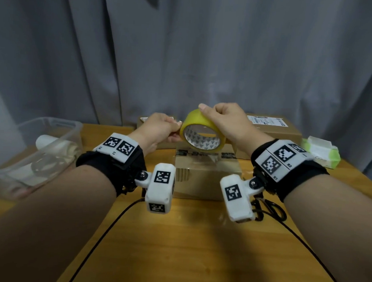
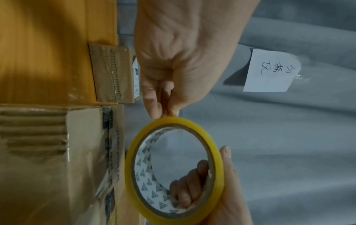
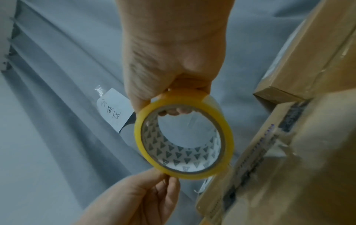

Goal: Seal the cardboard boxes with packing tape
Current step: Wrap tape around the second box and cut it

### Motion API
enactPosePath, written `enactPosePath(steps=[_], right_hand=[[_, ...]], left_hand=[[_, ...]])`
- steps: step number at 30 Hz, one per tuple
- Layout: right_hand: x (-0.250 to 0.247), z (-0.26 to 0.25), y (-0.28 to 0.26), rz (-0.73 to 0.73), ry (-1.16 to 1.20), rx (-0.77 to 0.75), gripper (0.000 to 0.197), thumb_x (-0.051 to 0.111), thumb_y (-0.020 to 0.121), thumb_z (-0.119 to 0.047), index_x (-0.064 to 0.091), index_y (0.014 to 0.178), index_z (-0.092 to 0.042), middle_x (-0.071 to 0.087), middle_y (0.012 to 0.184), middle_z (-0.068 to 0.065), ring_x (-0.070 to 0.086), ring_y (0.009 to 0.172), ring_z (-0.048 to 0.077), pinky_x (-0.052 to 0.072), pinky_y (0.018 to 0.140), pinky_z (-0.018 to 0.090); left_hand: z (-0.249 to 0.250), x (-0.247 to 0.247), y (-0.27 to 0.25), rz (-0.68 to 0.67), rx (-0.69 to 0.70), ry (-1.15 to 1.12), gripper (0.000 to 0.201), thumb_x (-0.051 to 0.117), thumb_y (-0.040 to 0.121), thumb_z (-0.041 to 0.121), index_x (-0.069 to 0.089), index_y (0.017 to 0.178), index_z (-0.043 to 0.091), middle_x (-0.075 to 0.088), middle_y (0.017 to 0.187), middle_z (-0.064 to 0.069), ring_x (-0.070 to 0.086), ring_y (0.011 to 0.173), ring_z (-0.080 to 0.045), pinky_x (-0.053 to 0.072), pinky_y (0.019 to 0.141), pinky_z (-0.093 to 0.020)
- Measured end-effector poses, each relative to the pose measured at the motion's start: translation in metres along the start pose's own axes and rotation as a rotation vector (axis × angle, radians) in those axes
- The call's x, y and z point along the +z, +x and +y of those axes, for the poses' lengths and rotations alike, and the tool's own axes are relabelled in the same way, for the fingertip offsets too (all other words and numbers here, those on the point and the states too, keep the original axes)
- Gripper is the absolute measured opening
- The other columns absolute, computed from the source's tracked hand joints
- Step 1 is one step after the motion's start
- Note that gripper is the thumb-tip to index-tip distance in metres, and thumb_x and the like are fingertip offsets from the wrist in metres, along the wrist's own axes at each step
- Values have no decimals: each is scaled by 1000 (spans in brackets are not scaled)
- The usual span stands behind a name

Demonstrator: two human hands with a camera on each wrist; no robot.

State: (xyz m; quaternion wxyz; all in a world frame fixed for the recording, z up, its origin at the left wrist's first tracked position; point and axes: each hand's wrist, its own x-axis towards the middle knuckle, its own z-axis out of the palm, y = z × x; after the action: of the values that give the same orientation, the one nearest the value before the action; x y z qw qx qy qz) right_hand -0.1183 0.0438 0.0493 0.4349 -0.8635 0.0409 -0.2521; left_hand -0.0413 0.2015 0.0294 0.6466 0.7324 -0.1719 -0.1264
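Note:
A yellow roll of packing tape [image 1: 195, 122] [image 2: 219, 161] [image 3: 188, 97] hangs in the air above a small cardboard box [image 1: 206, 180] [image 2: 48, 159] [image 3: 308, 167] in the middle of the table. My right hand [image 1: 223, 119] [image 3: 173, 60] grips the roll, thumb on its outer face and fingers through its core. My left hand [image 1: 160, 126] [image 2: 173, 68] pinches at the roll's left edge with thumb and forefinger. Whether a free end of tape is between them is not visible. The box top carries a strip with dark print [image 1: 201, 153].
Two more cardboard boxes stand at the back, one behind my left hand [image 1: 145, 119] [image 2: 113, 73], one at right with a label [image 1: 274, 128] [image 3: 308, 53]. A clear plastic bin [image 1: 35, 152] sits left, a green-and-white pack [image 1: 320, 152] right, scissors [image 1: 270, 207] near my right wrist. Grey curtain behind.

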Motion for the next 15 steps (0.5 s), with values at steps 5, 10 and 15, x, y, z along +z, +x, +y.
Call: enactPosePath(steps=[5,10,15], right_hand=[[-12,-7,15,-98,-532,98,59,63,86,-53,36,53,-12,37,51,2,38,49,16,27,47,30],[-9,-6,24,-239,-917,156,62,59,77,-72,45,61,-14,50,63,3,49,59,18,33,50,28],[12,-10,28,-340,-1013,171,49,62,81,-62,50,71,-15,56,69,1,53,62,16,39,53,28]], left_hand=[[-4,-13,-3,17,-42,30,16,55,94,6,57,79,2,56,69,-7,52,55,-9,45,42,-10],[-19,-24,-2,42,-123,36,15,55,94,6,58,80,1,55,69,-7,51,57,-12,46,43,-12],[-39,-19,-1,72,-240,64,18,54,93,4,54,75,3,50,62,-7,46,50,-13,38,34,-12]])
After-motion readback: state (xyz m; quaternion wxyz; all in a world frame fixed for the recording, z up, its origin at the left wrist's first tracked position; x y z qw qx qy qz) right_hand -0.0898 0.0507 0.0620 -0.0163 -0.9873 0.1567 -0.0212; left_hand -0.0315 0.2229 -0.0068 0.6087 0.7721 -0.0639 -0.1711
